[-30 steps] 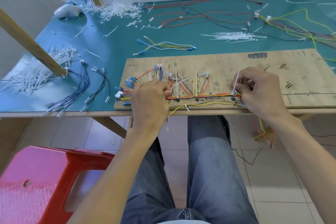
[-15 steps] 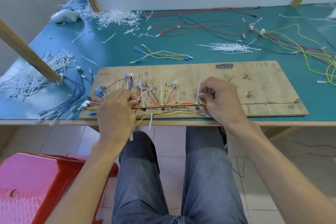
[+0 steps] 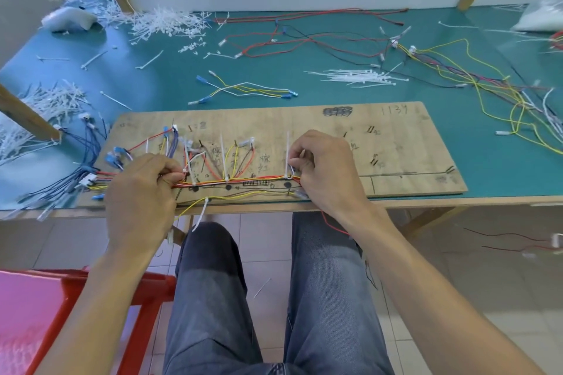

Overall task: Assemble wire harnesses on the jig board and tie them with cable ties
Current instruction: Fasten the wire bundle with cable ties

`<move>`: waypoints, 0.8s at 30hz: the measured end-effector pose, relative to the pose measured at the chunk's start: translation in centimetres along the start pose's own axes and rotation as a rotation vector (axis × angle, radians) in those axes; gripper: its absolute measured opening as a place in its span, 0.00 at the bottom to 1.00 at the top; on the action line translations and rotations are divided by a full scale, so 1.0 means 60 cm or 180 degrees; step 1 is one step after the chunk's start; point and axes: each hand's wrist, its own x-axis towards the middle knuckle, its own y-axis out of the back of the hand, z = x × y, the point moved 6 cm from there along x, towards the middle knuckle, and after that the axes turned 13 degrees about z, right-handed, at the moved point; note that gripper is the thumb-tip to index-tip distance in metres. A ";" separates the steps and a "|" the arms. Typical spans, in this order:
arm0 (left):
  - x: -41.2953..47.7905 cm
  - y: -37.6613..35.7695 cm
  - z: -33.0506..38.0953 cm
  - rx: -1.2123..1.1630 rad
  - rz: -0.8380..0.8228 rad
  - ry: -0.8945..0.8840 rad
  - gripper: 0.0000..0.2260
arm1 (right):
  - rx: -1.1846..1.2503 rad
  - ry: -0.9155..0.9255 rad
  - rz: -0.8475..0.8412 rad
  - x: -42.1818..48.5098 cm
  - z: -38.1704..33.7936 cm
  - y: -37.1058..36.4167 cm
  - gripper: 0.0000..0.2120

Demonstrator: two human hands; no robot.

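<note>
Your right hand [image 3: 326, 170] pinches a white cable tie [image 3: 287, 149] that stands up on the wire bundle [image 3: 243, 180]. Your left hand [image 3: 143, 189] grips the bundle's other end on the wooden jig board [image 3: 304, 119].

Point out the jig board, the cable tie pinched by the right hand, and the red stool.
jig board [image 3: 396, 143]: head view, bare wood toward its right end.
cable tie [image 3: 287, 143]: head view, its upright white tail.
red stool [image 3: 146, 286]: head view, its near rim.
</note>
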 end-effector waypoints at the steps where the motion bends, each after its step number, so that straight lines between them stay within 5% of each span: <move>1: 0.001 0.001 0.002 -0.0016 0.0003 -0.0010 0.07 | -0.0004 0.0001 0.0000 0.000 0.000 0.001 0.14; 8: 0.027 0.017 0.024 -0.0027 -0.0452 0.0278 0.10 | 0.0010 -0.0162 -0.0027 -0.005 -0.001 0.016 0.05; 12: 0.051 0.031 0.130 0.0129 -0.0221 -0.0654 0.08 | -0.0159 -0.0092 -0.0162 -0.011 0.013 0.065 0.09; 17: 0.011 -0.068 0.254 0.0143 -0.1370 -0.1575 0.08 | -0.1079 0.0264 -0.1185 -0.036 0.022 0.077 0.08; 24: 0.014 -0.106 0.242 0.0205 -0.1835 -0.1180 0.15 | -0.0884 0.0208 -0.0871 -0.047 0.022 0.086 0.05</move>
